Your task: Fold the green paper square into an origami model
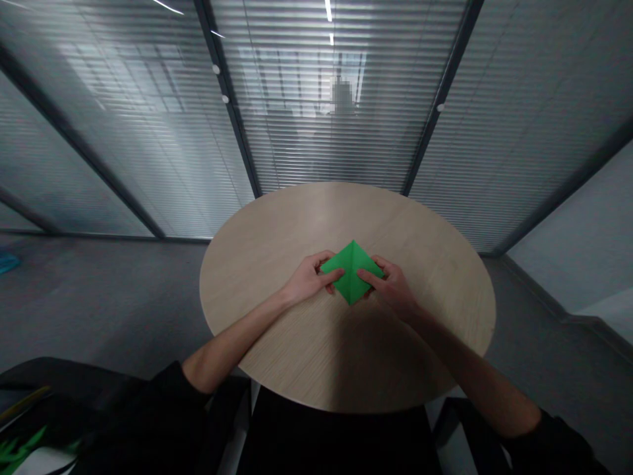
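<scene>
Green origami paper (351, 272), folded to a diamond with a crease down its middle, sits between the two hands over the middle of the tabletop (287, 244). Nearest, black sleeves (168, 402) are drawn clear of the wrists. The left forearm (235, 343) and right forearm (457, 353) reach in from either side, probably so both hands meet the sheet evenly. The left hand (309, 277) and right hand (393, 285) have their fingers clamped on opposite side corners, thumbs across the upper face and the other fingers partly hidden beneath; this paired pinch likely steadies the thin sheet and leaves the crease exposed. Whether the lower tip touches the wood, I cannot tell. Beyond the far edge, slatted blinds (297, 145) hang between dark frames (242, 142), apparently to screen the glass.
</scene>
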A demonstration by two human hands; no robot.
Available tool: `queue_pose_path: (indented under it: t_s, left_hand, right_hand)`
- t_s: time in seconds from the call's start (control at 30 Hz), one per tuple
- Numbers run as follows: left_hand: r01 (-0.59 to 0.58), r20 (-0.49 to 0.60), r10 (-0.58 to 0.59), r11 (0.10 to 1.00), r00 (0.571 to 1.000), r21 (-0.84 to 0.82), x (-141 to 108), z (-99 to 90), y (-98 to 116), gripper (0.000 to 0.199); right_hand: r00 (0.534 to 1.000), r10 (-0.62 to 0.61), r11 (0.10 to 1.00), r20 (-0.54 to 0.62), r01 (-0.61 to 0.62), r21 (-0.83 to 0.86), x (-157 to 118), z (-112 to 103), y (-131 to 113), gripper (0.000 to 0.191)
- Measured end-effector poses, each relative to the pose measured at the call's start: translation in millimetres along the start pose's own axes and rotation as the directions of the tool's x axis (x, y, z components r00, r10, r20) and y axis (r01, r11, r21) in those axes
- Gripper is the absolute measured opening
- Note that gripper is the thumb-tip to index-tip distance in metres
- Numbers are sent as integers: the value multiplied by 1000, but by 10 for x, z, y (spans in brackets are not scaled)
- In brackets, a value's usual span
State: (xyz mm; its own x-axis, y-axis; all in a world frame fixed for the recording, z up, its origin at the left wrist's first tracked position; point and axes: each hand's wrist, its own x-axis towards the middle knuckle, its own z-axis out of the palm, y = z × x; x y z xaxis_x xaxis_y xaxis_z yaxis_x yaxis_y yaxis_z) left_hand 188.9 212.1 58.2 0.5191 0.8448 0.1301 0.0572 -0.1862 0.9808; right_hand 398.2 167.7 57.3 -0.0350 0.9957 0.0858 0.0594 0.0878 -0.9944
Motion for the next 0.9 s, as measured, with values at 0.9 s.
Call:
queue_pose_path:
  t_s: [0.9]
  left_hand:
    - [-14,29,21,976,999,-217,15,-47,-34,11]
  right_hand:
    - [976,-30,974,216,-20,228,2,-132,-37,23]
